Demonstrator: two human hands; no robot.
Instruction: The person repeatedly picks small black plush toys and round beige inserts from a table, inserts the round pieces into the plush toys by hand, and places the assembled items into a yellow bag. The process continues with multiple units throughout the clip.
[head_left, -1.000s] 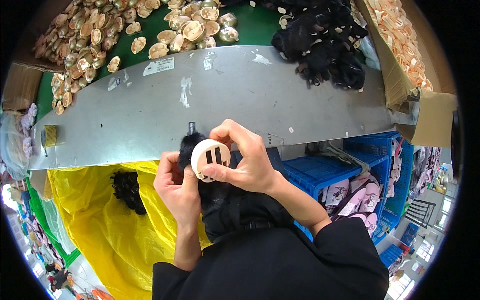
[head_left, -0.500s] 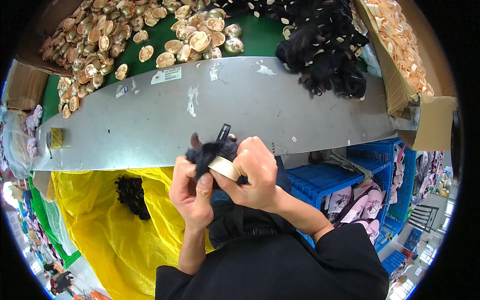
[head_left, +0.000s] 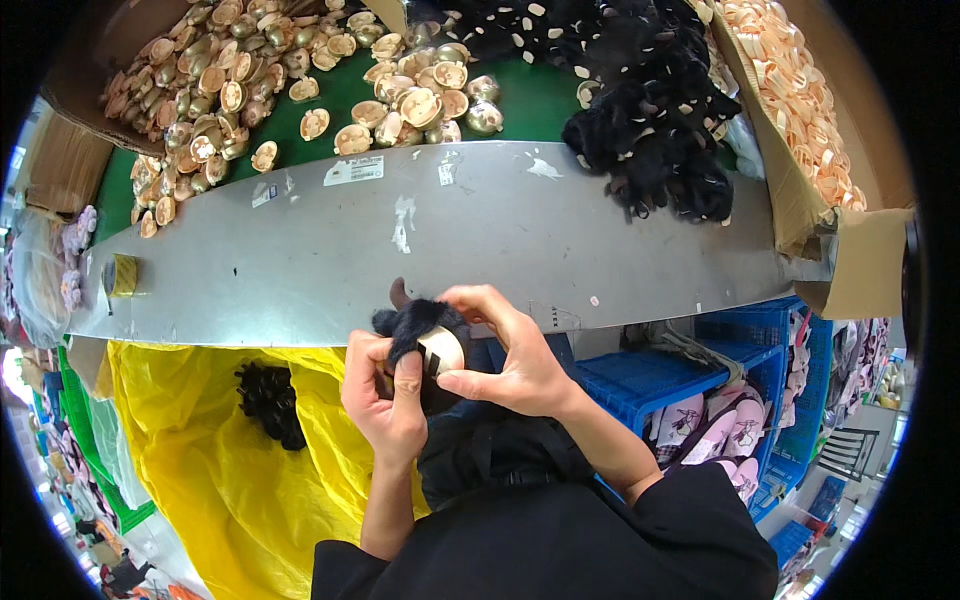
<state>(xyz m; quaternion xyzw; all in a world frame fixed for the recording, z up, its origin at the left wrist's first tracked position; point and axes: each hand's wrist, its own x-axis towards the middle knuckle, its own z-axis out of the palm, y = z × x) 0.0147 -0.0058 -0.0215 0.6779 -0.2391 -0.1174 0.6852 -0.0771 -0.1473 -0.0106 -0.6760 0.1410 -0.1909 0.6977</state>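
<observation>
Between both hands, just off the table's near edge, is a black furry plush piece [head_left: 412,322] with a small brown ear-like tip standing up. A smooth cream plastic part [head_left: 444,350] with a dark stripe shows on its near side. My left hand [head_left: 385,395] is closed on the left of the piece, thumb pressed against the fur. My right hand [head_left: 527,365] holds the right side, its fingers curved over the top and its thumb at the cream part's lower edge. The underside of the piece is hidden by the hands.
Gold-and-cream plastic shells [head_left: 420,105] and black furry pieces [head_left: 655,150] lie beyond the grey metal table [head_left: 340,260]. A carton [head_left: 800,215] of cream bands stands far right. Below are a yellow bag [head_left: 190,450] and blue crates [head_left: 625,380]. A tape roll [head_left: 122,275] sits at left.
The plush piece has turned, so the cream part now faces up more and the black tag is out of sight. My right hand has opened from a tight pinch into a wider hold.
</observation>
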